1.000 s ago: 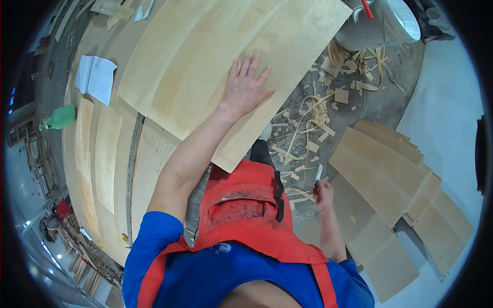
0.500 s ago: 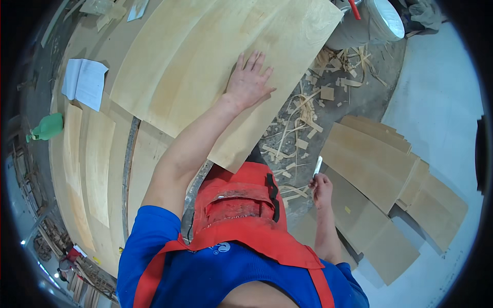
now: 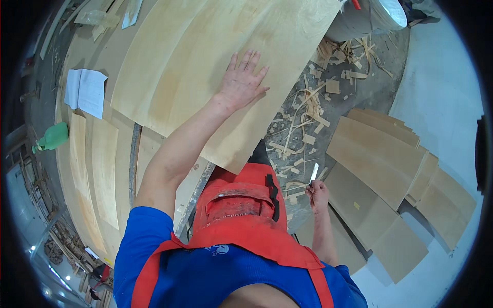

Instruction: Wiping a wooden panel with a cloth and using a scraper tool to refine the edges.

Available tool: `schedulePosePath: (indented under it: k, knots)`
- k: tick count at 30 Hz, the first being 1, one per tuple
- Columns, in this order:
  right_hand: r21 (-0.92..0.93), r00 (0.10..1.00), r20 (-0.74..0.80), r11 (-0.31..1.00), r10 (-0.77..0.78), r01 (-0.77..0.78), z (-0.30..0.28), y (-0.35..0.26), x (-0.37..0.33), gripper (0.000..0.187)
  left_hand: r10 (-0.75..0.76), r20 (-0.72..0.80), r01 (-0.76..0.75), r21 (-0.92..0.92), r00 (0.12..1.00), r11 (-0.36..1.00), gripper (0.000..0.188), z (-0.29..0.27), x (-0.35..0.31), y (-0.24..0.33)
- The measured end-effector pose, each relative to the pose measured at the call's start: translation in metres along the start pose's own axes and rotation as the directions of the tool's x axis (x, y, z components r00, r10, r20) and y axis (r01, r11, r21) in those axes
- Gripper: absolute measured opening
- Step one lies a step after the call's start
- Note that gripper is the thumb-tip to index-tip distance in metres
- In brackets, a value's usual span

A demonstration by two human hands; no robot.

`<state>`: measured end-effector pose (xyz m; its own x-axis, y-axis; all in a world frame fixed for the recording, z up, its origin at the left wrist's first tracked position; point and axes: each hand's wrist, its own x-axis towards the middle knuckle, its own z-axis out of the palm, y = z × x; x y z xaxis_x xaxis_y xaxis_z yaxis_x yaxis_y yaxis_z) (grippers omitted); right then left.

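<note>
My left hand [image 3: 240, 84] lies flat, fingers spread, on a large pale wood veneer sheet [image 3: 179, 77] that rests on the workbench. One corner of the sheet juts past the bench edge, close to my red apron. Down at my right side, over the scrap-strewn floor, my right hand [image 3: 317, 195] is closed around a slim knife [image 3: 314, 172]. Its whitish blade points up and away from my fist; the handle is mostly hidden by the fingers. The knife is apart from the sheet.
Brown panels [image 3: 375, 159] lie stacked and fanned out at the right. Veneer offcuts [image 3: 310, 105] litter the floor below a pale bucket [image 3: 367, 23]. On the bench's left are narrow veneer strips [image 3: 105, 169], a paper sheet [image 3: 92, 92] and a green bottle [image 3: 54, 136].
My left hand has slid slightly left over the sheet, still flat. My right hand, with the knife, has dropped a little nearer my body. The view has shifted slightly.
</note>
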<state>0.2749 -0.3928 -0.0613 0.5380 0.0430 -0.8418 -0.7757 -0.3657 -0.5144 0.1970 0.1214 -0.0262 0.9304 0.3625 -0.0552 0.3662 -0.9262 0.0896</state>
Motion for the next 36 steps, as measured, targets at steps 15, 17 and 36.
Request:
schedulePosePath:
  k: [15,17,36]
  knots:
    - [-0.043,1.0,0.005,0.999,0.029,-0.029,-0.008,-0.014,0.029,0.008,-0.186,-0.132,0.12,-0.398,0.974,0.91,0.033,-0.01,-0.029,0.005]
    - [-0.035,0.999,0.01,0.999,0.035,-0.034,-0.012,-0.01,0.031,0.009,-0.298,0.034,0.274,-0.5,0.954,0.822,0.031,-0.002,-0.035,0.006]
    - [-0.093,0.994,0.037,0.991,0.102,-0.099,-0.021,0.0,0.054,0.015,0.021,-0.108,-0.041,-0.183,0.994,0.982,0.065,0.005,-0.009,0.024]
